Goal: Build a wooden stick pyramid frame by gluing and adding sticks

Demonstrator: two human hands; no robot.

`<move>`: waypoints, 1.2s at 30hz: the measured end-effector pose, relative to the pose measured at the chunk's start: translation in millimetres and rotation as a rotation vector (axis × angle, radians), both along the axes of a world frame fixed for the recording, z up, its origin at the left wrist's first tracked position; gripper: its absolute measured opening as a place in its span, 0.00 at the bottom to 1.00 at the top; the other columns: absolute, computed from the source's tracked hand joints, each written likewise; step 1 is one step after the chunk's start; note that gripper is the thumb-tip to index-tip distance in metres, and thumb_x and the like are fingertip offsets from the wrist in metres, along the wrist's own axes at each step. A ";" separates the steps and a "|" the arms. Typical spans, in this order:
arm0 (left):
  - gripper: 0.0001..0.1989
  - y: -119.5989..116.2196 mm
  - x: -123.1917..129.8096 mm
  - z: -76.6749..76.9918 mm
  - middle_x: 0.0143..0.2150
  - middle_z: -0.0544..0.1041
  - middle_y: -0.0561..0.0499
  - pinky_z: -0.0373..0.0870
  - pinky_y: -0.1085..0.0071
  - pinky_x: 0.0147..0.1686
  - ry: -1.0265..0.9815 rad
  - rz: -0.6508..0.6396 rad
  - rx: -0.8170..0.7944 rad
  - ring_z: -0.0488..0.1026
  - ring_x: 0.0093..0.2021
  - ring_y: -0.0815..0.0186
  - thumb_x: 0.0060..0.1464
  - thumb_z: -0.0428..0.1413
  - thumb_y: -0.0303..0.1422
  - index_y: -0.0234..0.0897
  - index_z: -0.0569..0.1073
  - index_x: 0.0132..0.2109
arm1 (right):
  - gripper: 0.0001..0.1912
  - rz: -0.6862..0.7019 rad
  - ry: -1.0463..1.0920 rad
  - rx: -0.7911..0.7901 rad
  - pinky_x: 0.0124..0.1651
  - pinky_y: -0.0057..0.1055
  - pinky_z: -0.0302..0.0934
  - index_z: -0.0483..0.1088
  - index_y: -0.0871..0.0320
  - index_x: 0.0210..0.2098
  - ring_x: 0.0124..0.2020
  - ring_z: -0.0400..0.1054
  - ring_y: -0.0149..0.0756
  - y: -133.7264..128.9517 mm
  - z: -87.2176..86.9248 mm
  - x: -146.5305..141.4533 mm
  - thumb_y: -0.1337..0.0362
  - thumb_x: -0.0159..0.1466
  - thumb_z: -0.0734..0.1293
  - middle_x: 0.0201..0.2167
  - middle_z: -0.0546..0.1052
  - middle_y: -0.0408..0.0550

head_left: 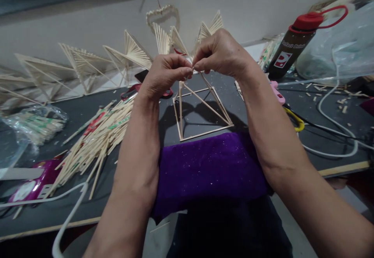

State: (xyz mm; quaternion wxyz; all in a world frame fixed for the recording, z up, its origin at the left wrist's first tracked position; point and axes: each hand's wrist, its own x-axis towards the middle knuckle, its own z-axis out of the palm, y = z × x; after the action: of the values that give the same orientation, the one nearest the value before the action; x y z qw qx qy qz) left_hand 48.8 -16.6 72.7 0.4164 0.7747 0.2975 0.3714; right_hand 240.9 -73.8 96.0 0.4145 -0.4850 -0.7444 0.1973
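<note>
My left hand [169, 71] and my right hand [220, 53] meet over the middle of the table, thumbs and fingertips pinched close together. Whatever sits between the fingertips is too small to make out. Just beneath them stands an open frame of thin wooden sticks [206, 132], with a four-sided base and slanting sticks rising toward my fingers. Its top is partly hidden by my hands. In front of the frame, between my forearms, a purple cloth [210, 168] with pale specks hangs over the table edge.
A loose pile of wooden sticks [102, 141] and a bagged bundle [43, 123] lie left, near a purple power strip [37, 180]. Fan-shaped stick pieces [78, 61] line the wall. To the right are a red-capped bottle [295, 44], yellow-handled scissors [296, 120] and a white cable [344, 155].
</note>
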 end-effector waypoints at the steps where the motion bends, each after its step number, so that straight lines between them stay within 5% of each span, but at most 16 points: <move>1: 0.03 0.1 0.1 -0.2 0.27 0.79 0.51 0.74 0.71 0.34 -0.003 -0.003 0.007 0.77 0.31 0.66 0.46 0.65 0.27 0.37 0.79 0.31 | 0.05 -0.007 -0.013 0.002 0.25 0.28 0.53 0.79 0.57 0.26 0.22 0.63 0.28 -0.8 0.5 -0.5 0.72 0.52 0.71 0.17 0.71 0.40; 11: 0.03 -3.7 2.4 1.8 0.27 0.78 0.51 0.75 0.67 0.36 0.004 0.077 -0.024 0.78 0.32 0.64 0.45 0.64 0.24 0.34 0.78 0.30 | 0.05 0.040 0.061 -0.035 0.24 0.28 0.53 0.77 0.55 0.24 0.25 0.63 0.31 1.6 0.4 0.0 0.72 0.50 0.72 0.17 0.71 0.41; 25: 0.03 -1.3 2.1 0.4 0.27 0.78 0.51 0.75 0.68 0.34 -0.004 0.029 0.030 0.77 0.31 0.64 0.44 0.64 0.26 0.35 0.78 0.29 | 0.06 -0.030 -0.019 0.002 0.26 0.30 0.54 0.78 0.57 0.23 0.23 0.63 0.30 -3.9 4.4 -5.8 0.74 0.51 0.71 0.18 0.72 0.42; 36: 0.02 -7.8 2.2 5.8 0.26 0.79 0.52 0.74 0.71 0.34 0.041 0.071 0.023 0.77 0.30 0.67 0.44 0.63 0.28 0.34 0.79 0.30 | 0.08 -0.030 0.046 -0.081 0.28 0.31 0.59 0.75 0.54 0.21 0.25 0.69 0.34 -10.6 6.4 -1.7 0.66 0.56 0.70 0.21 0.76 0.44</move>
State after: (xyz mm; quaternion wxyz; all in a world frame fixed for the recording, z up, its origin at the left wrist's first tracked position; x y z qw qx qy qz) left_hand 51.0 -24.4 78.5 0.3880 0.7757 0.3290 0.3734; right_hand 239.3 -84.3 102.4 0.4145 -0.5079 -0.7185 0.2323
